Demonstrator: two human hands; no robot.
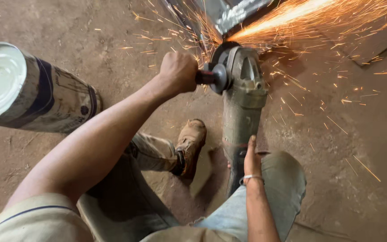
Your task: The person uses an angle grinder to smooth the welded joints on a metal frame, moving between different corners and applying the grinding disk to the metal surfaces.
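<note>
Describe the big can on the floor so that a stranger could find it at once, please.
Start from the grinder throwing sparks at top centre, which the left hand and right hand grip. Look far left across the dirt floor to the can, lying on its side. Its round white end and dark bands set it apart.

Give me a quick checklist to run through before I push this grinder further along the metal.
1. Left hand closed on the side handle: ok.
2. Right hand on the grinder body: ok.
3. Gloves: not ok, both hands bare.
4. Sparks flying away from the body: ok.
5. Shoe and knee sit just behind the tool: not ok.
6. Metal sheet clamped or steadied: cannot tell.
</note>
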